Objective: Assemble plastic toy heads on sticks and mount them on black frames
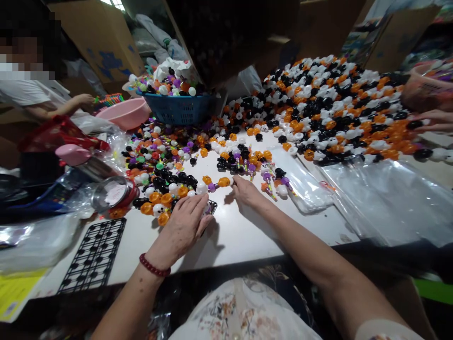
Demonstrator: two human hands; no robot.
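Note:
My left hand, with a dark red bead bracelet at the wrist, lies with its fingers together over the right end of a black grid tray filled with orange, white and black skull and pumpkin pieces. What its fingertips grip is hidden. Pinched in my right hand is the white end of a small toy beside an orange pumpkin piece. Just beyond the hands lies a cluster of black, orange and purple pieces. Candy-filled tubes with purple parts lie to the right.
A flat black grid, a metal tin and a pink-lidded flask stand left. Behind are a blue basket, a pink basin and a large toy pile. Clear bags lie right. Another person's hand shows at the right edge.

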